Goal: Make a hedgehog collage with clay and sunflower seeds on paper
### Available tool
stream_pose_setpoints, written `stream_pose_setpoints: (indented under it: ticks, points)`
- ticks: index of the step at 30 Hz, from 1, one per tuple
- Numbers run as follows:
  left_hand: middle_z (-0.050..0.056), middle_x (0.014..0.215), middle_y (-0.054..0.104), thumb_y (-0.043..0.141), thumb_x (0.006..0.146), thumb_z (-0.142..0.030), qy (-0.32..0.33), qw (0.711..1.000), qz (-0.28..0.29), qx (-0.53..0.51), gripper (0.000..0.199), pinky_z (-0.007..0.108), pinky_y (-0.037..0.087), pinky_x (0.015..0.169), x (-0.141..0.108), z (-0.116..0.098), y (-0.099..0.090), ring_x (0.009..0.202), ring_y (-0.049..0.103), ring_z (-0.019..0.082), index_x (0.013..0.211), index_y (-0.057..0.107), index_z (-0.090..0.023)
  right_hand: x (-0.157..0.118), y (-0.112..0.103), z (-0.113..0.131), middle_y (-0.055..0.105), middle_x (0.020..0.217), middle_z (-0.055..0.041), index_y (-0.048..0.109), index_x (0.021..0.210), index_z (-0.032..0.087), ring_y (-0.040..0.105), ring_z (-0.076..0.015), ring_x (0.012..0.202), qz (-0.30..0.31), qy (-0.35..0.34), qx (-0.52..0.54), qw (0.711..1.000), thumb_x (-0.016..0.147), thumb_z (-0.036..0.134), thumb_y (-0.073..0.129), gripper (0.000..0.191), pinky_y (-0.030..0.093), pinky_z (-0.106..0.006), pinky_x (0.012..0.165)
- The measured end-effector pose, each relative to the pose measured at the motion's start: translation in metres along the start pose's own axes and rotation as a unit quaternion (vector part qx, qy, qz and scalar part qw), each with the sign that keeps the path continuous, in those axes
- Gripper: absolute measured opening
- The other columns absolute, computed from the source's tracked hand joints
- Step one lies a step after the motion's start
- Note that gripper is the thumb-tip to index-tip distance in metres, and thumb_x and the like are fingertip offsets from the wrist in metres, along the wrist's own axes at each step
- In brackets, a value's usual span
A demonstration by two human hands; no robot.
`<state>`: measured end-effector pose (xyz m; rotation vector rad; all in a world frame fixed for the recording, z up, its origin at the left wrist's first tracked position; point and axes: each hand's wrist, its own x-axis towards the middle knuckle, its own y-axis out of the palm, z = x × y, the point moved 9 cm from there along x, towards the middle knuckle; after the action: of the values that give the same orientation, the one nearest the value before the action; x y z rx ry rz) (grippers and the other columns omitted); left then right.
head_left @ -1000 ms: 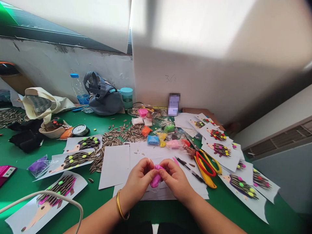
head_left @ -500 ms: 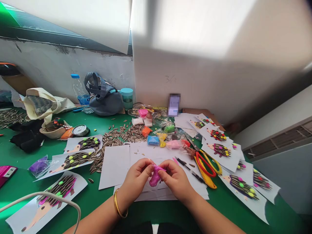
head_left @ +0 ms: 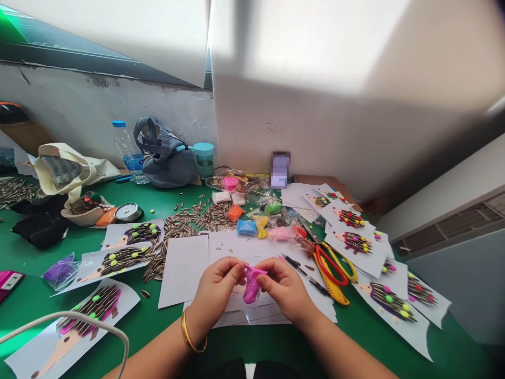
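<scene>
Between my two hands is a lump of magenta modelling clay (head_left: 251,288), stretched downward, with what looks like thin clear plastic around it. My left hand (head_left: 223,287), with a gold bangle at the wrist, pinches its upper left edge between thumb and forefinger. On the opposite edge, my right hand (head_left: 284,289) pinches it the same way. The clay hangs above white paper sheets (head_left: 232,320) on the green table. A blank white card (head_left: 185,268) lies left of my left hand, and a black pen (head_left: 303,271) lies beyond my right.
Red-handled scissors (head_left: 333,266) and a yellow cutter (head_left: 337,293) lie to the right. Hedgehog pictures with seed spines (head_left: 389,302) spread along both sides. Behind the paper are loose sunflower seeds (head_left: 189,221), wrapped clay packets (head_left: 247,227) and a phone (head_left: 280,169). A white cable (head_left: 79,314) crosses lower left.
The fingers have drawn slightly apart at the top of the magenta clay, which now hangs longer and more upright. The view has shifted slightly.
</scene>
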<state>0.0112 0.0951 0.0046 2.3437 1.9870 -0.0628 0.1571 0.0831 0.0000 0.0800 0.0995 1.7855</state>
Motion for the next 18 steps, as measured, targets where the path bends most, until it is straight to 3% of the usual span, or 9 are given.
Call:
stream_pose_setpoints:
  ticks: [4, 7, 12, 15, 18]
  points:
    - [0.000, 0.071, 0.062, 0.075, 0.074, -0.042, -0.020, 0.998, 0.050, -0.014, 0.032, 0.026, 0.047, 0.063, -0.001, 0.002, 0.011, 0.066, 0.057, 0.014, 0.092, 0.067, -0.016, 0.000, 0.000, 0.001, 0.062, 0.075, -0.0005, 0.062, 0.093, 0.020, 0.059, -0.0147, 0.065, -0.005, 0.001, 0.002, 1.000, 0.077, 0.049, 0.075, 0.036, 0.047, -0.028, 0.061]
    - [0.000, 0.073, 0.061, 0.075, 0.074, -0.042, -0.026, 0.998, 0.031, -0.043, 0.031, 0.025, 0.046, 0.061, 0.001, 0.003, 0.008, 0.065, 0.056, 0.013, 0.086, 0.064, -0.016, -0.001, 0.000, 0.003, 0.060, 0.075, 0.0002, 0.058, 0.094, 0.021, 0.057, -0.0148, 0.067, -0.001, -0.005, -0.007, 1.000, 0.077, 0.051, 0.074, 0.038, 0.047, -0.028, 0.061]
    - [-0.001, 0.075, 0.060, 0.076, 0.074, -0.043, -0.037, 0.997, 0.017, -0.058, 0.036, 0.025, 0.048, 0.060, 0.002, 0.008, 0.004, 0.066, 0.056, 0.013, 0.097, 0.065, -0.018, -0.003, 0.002, 0.007, 0.059, 0.076, -0.0009, 0.058, 0.083, 0.020, 0.056, -0.0156, 0.071, 0.026, -0.019, -0.113, 0.993, 0.092, 0.043, 0.057, 0.025, 0.045, -0.028, 0.066]
    - [0.003, 0.085, 0.064, 0.072, 0.078, -0.042, -0.013, 0.998, 0.057, 0.011, 0.037, 0.030, 0.050, 0.070, 0.000, 0.005, 0.010, 0.077, 0.060, 0.018, 0.108, 0.071, -0.021, -0.005, 0.004, 0.016, 0.058, 0.077, -0.0008, 0.057, 0.082, 0.020, 0.054, -0.0157, 0.073, 0.027, -0.052, -0.172, 0.983, 0.096, 0.038, 0.049, 0.024, 0.044, -0.028, 0.068]
    - [0.005, 0.086, 0.063, 0.065, 0.085, -0.041, 0.046, 0.987, 0.095, 0.119, 0.027, 0.032, 0.049, 0.078, -0.002, -0.004, 0.018, 0.084, 0.060, 0.020, 0.105, 0.076, -0.026, -0.009, 0.011, 0.024, 0.057, 0.079, -0.0013, 0.055, 0.080, 0.021, 0.053, -0.0159, 0.075, 0.044, -0.083, -0.243, 0.965, 0.098, 0.032, 0.043, 0.024, 0.042, -0.028, 0.070]
